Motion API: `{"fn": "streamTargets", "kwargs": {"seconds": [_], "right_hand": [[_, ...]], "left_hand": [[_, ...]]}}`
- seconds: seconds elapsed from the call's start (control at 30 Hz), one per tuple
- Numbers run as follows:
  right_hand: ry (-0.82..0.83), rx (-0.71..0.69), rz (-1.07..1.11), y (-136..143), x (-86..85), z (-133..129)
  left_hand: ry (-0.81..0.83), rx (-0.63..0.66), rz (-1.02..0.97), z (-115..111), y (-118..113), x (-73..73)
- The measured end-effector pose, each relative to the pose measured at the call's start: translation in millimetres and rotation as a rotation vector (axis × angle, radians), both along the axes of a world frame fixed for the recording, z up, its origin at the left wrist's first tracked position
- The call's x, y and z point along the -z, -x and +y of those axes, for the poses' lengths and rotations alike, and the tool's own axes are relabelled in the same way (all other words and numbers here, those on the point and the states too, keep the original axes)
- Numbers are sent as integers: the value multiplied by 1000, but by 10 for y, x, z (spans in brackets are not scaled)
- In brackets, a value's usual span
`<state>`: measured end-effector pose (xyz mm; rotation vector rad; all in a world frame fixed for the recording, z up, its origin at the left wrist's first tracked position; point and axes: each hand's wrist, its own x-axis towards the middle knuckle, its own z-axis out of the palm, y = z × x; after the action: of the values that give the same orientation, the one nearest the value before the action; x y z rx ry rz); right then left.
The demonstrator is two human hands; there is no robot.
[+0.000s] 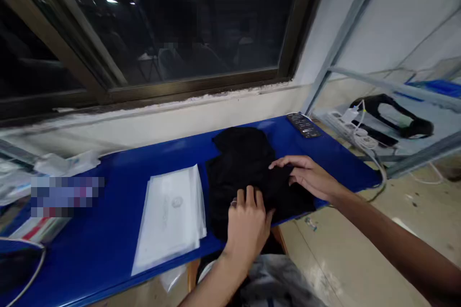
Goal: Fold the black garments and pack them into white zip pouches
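Black cloth (236, 168) sits just right of the white pouches (171, 211) on the table (108, 211), step looks like flattening it: left hand (248, 220) curled on it, can't tell if pinching, right hand (311, 175) open farther right; next move probably calls for even pressure.

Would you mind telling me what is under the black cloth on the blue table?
The blue table shows around the black cloth and appears to support it; anything else beneath is covered and cannot be seen. The left hand also hides part of the cloth.
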<state>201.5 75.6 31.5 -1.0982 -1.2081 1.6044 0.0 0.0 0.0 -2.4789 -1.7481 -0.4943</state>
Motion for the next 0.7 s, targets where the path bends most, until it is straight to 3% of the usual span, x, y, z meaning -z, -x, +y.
{"fn": "streamTargets", "kwargs": {"seconds": [0.13,0.23,0.33,0.57,0.7], "right_hand": [[-259,-128,-193,-201,22,98],[-490,-394,-500,-446,-8,144],[-549,-542,-708,-629,-70,86],[-512,-631,-729,-652,-244,-151],[-492,-516,-794,-572,-162,-195]], "left_hand": [[-6,79,-13,-36,240,-100],[-49,231,25,-54,565,-141],[-35,352,39,-62,871,-160],[-147,376,-139,11,1147,-219],[-136,307,-32,69,1165,-220]]}}
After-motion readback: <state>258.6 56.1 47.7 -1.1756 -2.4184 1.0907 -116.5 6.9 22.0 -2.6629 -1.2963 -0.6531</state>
